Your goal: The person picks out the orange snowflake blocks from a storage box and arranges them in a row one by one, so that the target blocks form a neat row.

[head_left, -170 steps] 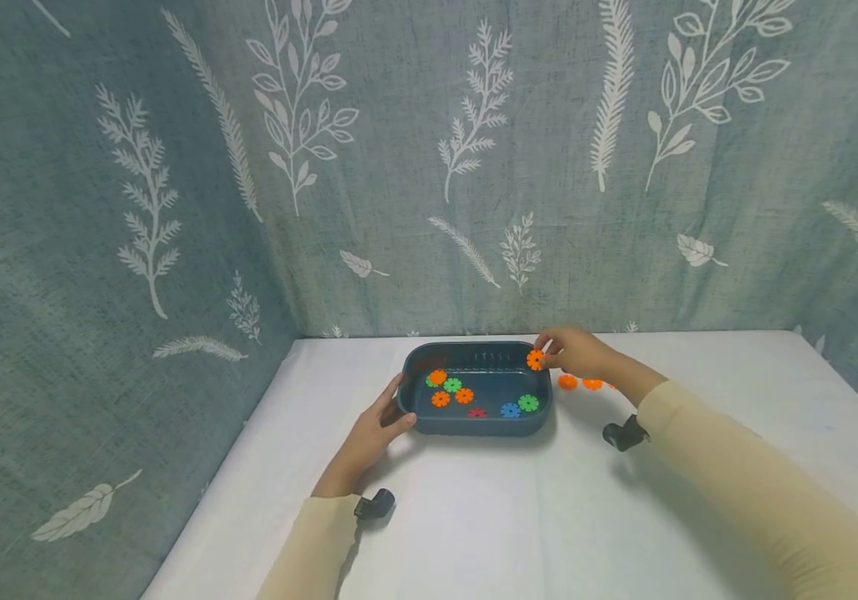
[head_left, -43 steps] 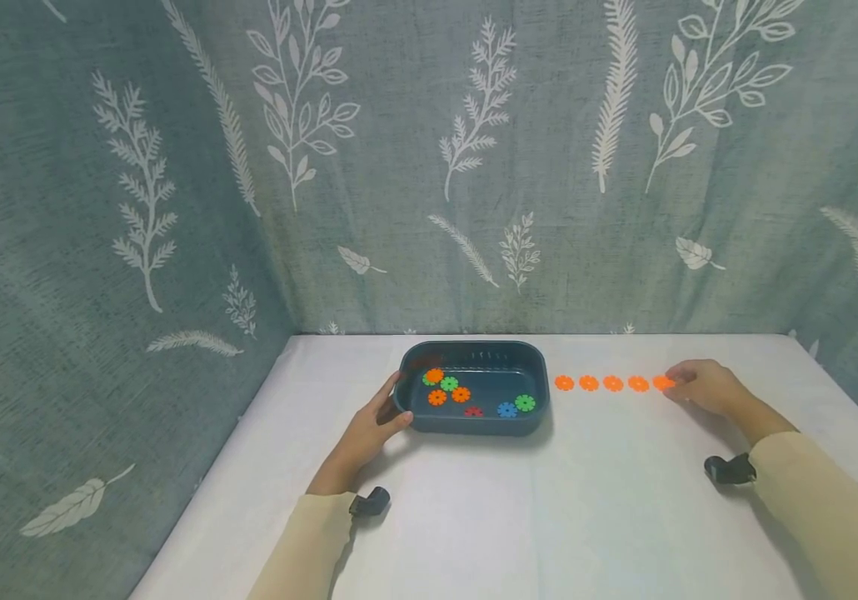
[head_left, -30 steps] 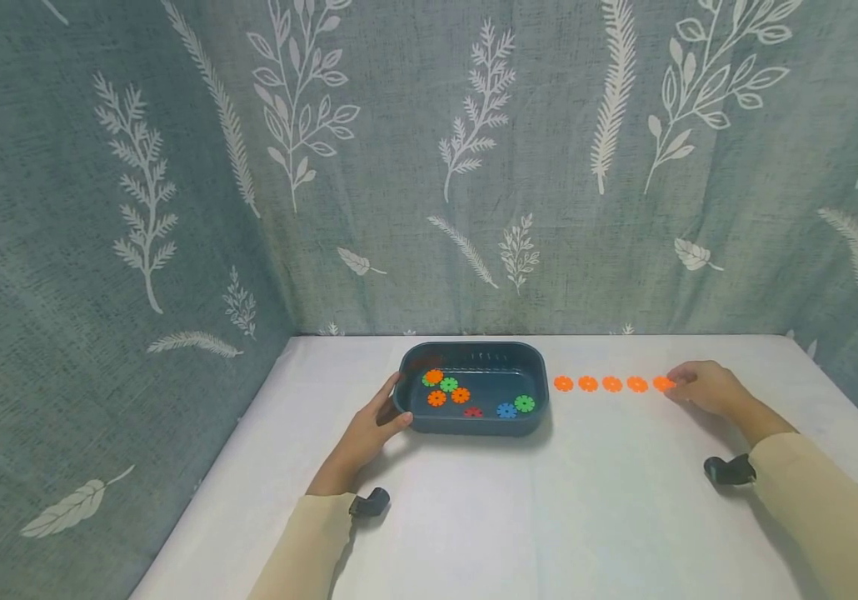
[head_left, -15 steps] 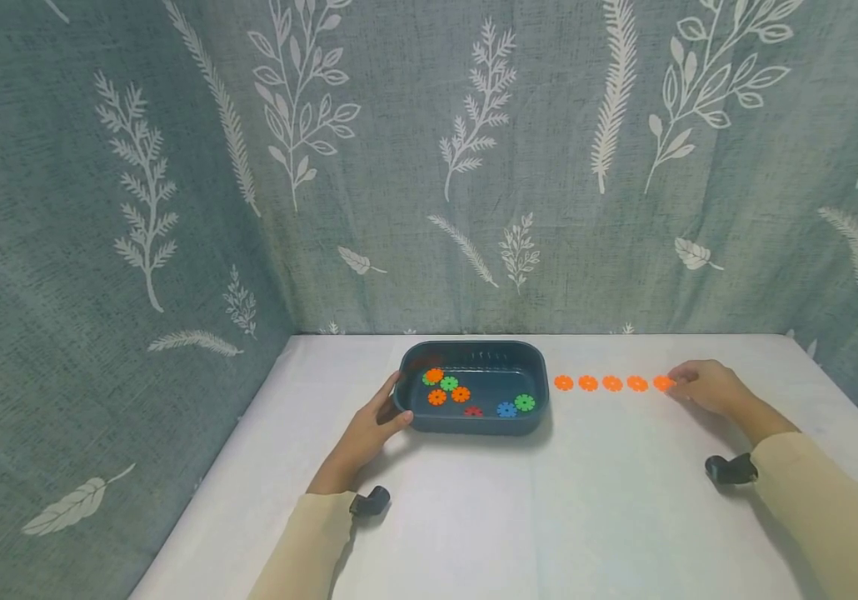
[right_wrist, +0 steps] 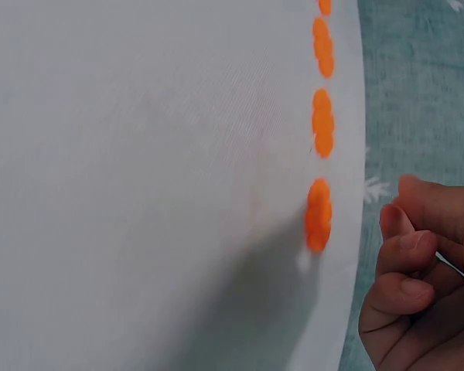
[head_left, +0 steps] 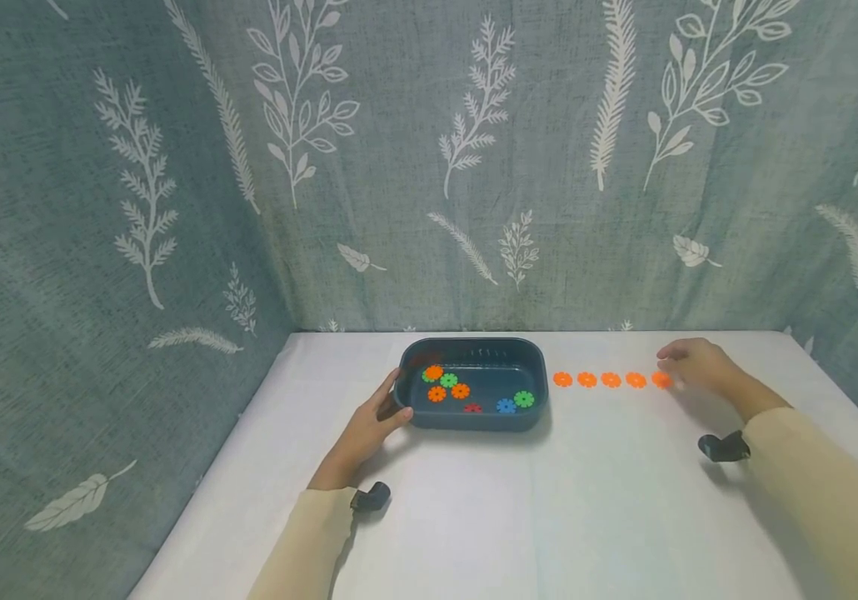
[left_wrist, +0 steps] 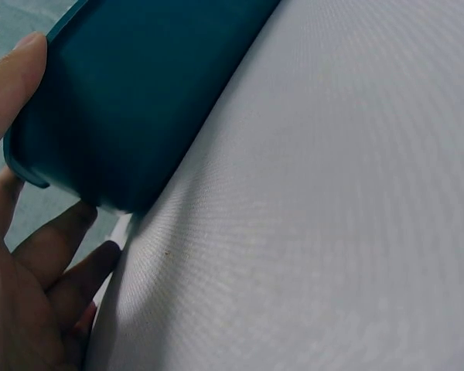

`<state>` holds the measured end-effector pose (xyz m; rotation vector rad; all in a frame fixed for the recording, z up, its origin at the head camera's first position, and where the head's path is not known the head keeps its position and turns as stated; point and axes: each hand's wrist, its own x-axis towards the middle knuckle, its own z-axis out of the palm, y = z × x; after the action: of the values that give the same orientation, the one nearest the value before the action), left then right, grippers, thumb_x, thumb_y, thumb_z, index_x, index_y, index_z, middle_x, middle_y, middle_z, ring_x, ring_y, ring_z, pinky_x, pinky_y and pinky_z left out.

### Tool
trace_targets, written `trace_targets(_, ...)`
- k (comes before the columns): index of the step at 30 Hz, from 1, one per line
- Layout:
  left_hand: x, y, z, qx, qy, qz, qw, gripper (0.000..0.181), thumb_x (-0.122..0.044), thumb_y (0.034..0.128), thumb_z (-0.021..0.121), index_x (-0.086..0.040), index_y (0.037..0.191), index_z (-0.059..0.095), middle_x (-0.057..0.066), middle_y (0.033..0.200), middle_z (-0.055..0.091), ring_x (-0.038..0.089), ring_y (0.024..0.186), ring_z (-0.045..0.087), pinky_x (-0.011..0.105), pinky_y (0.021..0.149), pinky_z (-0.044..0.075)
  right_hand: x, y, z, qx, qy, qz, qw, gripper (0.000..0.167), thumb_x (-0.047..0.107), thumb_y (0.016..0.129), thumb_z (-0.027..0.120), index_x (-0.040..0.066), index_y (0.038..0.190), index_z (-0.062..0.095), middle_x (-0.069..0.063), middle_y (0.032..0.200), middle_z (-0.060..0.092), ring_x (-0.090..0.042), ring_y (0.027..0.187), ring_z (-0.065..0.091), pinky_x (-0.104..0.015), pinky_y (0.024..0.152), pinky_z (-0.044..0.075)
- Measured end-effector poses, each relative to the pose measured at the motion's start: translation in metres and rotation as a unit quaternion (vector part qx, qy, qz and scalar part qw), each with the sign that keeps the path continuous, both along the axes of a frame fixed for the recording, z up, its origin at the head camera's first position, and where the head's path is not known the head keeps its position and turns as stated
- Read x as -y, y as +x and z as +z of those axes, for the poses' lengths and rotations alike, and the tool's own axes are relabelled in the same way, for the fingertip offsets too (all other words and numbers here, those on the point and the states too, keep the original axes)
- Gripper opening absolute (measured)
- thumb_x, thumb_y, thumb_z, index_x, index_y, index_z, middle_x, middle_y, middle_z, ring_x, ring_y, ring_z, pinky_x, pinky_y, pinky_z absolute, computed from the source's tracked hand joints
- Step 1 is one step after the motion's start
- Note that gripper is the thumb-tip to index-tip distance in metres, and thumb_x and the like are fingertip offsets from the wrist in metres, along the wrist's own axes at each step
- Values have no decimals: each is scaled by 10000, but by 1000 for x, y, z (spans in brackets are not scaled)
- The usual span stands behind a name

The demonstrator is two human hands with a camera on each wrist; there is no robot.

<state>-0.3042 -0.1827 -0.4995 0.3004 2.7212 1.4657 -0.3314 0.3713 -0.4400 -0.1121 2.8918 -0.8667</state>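
Note:
A dark blue-teal rectangular tray stands on the white table. My left hand grips its left end, thumb at the front corner and fingers at the side; the left wrist view shows the thumb on the rim. Several notched plastic discs lie inside, among them an orange disc, a blue disc, a green disc and a red disc. Right of the tray runs a row of orange discs. Just above its last disc hovers my right hand, fingers loosely curled, with nothing seen between them.
White cloth covers the table. A grey-green leaf-patterned curtain hangs along the back and both sides. Each wrist wears a small black camera, the right one near the sleeve cuff.
Since the oldest frame, my right hand has carried an orange disc from the tray to the row's right end. It has now let go and lifted off. The left hand has stayed on the tray.

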Motion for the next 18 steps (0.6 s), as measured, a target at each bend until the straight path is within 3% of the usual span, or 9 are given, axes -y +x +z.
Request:
trace_targets(6, 1, -1, -1, 6, 8, 20, 10000, 807, -468, 879, 693, -436, 1534, 222, 59, 1520, 378, 283, 1370, 386, 633, 1094, 179, 20, -3, 12, -108, 23, 384, 9992, 352, 178, 952, 609, -105, 1162, 616, -262, 1110, 638, -412, 1001, 598, -523, 827, 497)
trace_targets(18, -1, 0, 2, 95, -21, 30, 9999, 800, -469, 888, 683, -436, 1536, 214, 93, 1517, 379, 298, 1372, 380, 637, 1090, 186, 70, -7, 25, 144, -203, 607, 9978, 358, 203, 978, 594, -53, 1229, 593, -261, 1197, 593, -390, 1023, 611, -487, 841, 511)
